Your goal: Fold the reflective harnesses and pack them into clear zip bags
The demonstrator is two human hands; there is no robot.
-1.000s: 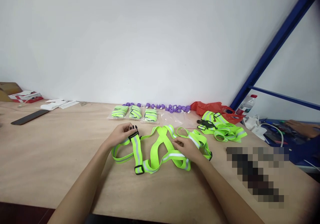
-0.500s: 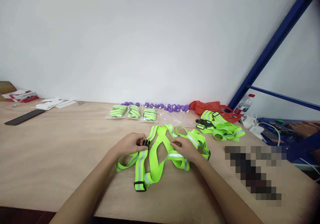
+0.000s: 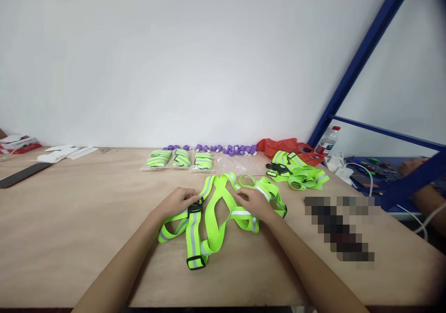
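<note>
Neon-yellow harness [image 3: 216,210], banded with silver reflective stripes, is spread in crossed loops on a wooden table [image 3: 69,220] at the centre of the frame. A black buckle [image 3: 195,208] on one strap is pinched by the left hand [image 3: 179,202], fingers curled closed around it. A striped strap to the right is pressed under the right hand [image 3: 256,203], fingers bent; whether it is gripped cannot be told. A second black clip [image 3: 195,262] is seen at the strap's lower end. Three bagged harnesses [image 3: 179,159] and purple caps [image 3: 223,149] are lined behind, more harnesses [image 3: 299,173] at right.
</note>
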